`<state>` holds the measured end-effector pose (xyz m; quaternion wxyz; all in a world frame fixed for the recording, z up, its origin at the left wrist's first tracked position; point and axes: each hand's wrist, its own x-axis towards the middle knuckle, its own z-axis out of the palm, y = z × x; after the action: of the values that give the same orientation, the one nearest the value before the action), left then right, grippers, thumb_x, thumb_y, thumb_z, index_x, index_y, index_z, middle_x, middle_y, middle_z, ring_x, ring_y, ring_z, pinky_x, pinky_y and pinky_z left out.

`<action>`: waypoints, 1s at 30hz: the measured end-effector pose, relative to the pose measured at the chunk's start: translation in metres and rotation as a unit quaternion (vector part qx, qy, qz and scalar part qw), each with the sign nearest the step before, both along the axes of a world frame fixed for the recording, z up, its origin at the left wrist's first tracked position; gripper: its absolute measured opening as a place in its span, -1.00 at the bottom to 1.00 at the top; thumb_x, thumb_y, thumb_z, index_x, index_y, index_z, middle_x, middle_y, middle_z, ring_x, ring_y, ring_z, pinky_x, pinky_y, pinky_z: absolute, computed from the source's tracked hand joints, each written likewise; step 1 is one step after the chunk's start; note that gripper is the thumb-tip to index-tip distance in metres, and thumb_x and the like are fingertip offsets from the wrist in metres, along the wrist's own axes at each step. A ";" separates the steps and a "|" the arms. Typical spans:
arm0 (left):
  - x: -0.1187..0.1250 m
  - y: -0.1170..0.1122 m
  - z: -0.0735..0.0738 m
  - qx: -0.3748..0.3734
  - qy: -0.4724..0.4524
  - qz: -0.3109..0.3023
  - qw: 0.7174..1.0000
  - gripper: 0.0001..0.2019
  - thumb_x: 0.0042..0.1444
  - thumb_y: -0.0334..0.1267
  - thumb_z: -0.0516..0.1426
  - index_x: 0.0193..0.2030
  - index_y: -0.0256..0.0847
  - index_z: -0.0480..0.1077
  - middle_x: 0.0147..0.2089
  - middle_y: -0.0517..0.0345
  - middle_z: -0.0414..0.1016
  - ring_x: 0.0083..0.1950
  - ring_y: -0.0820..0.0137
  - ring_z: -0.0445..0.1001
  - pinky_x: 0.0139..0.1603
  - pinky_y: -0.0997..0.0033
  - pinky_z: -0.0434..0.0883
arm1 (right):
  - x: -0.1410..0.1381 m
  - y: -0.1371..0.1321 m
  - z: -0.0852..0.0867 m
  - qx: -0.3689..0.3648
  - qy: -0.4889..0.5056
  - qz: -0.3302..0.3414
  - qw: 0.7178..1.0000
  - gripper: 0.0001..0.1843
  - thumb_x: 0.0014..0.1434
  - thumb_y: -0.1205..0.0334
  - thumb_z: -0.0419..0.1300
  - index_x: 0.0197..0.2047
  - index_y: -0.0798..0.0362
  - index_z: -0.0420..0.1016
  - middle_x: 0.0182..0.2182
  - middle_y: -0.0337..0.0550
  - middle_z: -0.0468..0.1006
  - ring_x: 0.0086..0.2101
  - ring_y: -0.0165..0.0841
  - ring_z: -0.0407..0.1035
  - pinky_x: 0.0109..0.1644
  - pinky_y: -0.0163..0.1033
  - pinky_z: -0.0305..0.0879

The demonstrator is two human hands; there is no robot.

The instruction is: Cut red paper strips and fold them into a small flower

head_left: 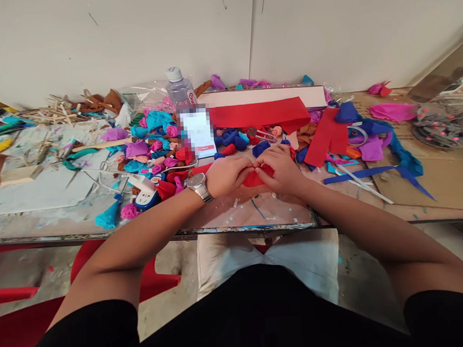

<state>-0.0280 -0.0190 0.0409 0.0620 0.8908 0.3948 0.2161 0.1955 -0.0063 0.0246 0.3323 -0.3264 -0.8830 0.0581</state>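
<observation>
A piece of red crepe paper (258, 177) is pinched between my two hands, low over the table near its front edge. My left hand (227, 174), with a metal watch (199, 187) on its wrist, grips the paper with thumb and fingertips pressed together. Facing it, my right hand (281, 167) has its fingers curled over the other side of the paper, and the fingertips of both hands nearly meet. Just beyond them lie many crumpled paper rosettes (229, 139) in blue, red, pink and purple. Behind these stretches a long red paper strip (267, 115).
A lit phone (199, 131) leans near a water bottle (181, 93). Left of my hands are a power strip (146, 198) with a white plug and a cable. A blue paper strip (356, 175) and cardboard (434, 189) lie right; wood scraps (63, 111) are heaped far left.
</observation>
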 end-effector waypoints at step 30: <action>-0.002 -0.003 0.007 -0.035 -0.050 -0.040 0.997 -0.81 0.30 -0.25 0.10 -0.17 -0.16 0.56 -0.24 0.12 0.66 -0.26 0.32 0.54 -0.23 0.33 0.32 | -0.002 -0.003 0.004 -0.018 0.012 0.006 1.000 -0.93 0.27 0.25 0.16 -0.29 -0.02 0.41 -0.29 -0.12 0.63 -0.14 -0.14 0.42 0.09 0.06 0.06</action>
<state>-0.0297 -0.0221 0.0484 0.1215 0.8913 0.3628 0.2433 0.1940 -0.0098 0.0286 0.3362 -0.3266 -0.8797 0.0800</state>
